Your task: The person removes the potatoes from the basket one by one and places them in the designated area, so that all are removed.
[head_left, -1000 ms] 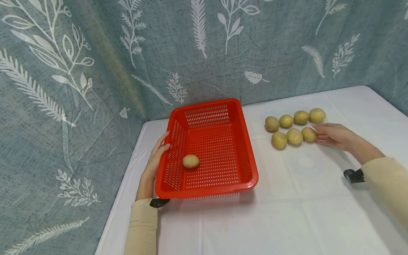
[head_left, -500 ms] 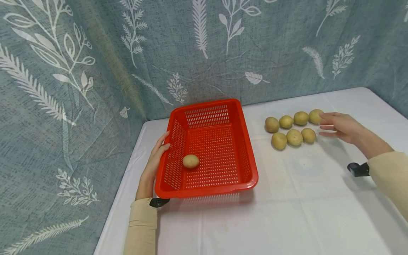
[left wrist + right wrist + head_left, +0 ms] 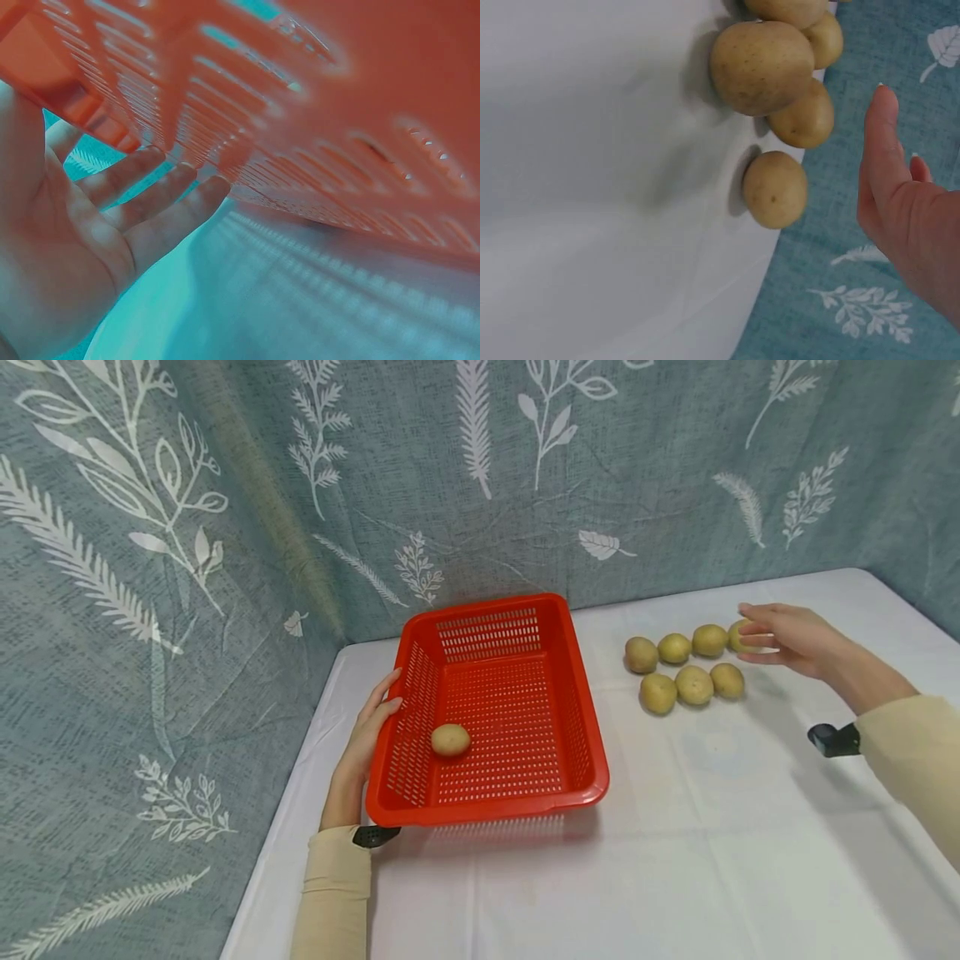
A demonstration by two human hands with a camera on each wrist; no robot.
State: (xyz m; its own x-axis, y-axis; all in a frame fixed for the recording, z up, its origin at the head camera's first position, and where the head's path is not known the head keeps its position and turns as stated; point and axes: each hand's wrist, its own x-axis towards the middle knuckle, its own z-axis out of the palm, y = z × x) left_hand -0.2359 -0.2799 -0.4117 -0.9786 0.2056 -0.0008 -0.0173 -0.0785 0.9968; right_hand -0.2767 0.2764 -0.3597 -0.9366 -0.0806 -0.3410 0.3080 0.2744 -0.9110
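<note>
A red plastic basket (image 3: 495, 815) with slotted walls has one potato (image 3: 451, 740) inside, near its left wall. My left hand (image 3: 366, 735) holds the basket's left rim, thumb and a finger at the edge. In the left wrist view, the other fingers (image 3: 176, 217) touch the slotted outer wall. Over the right end of the potato rows, my right hand (image 3: 798, 639) hovers with fingers extended and nothing in them. It partly covers the far-right potato (image 3: 738, 637). That potato ends the back row, and a front-row potato (image 3: 727, 681) lies nearby.
Several more potatoes (image 3: 693, 685) lie in two rows on the white tablecloth (image 3: 637, 877), right of the basket. A blue-grey curtain (image 3: 660, 485) with white leaf prints hangs behind and on the left of the table.
My right hand has come away from the front-row potato and risen toward the back row's right end. The left hand and basket keep their place.
</note>
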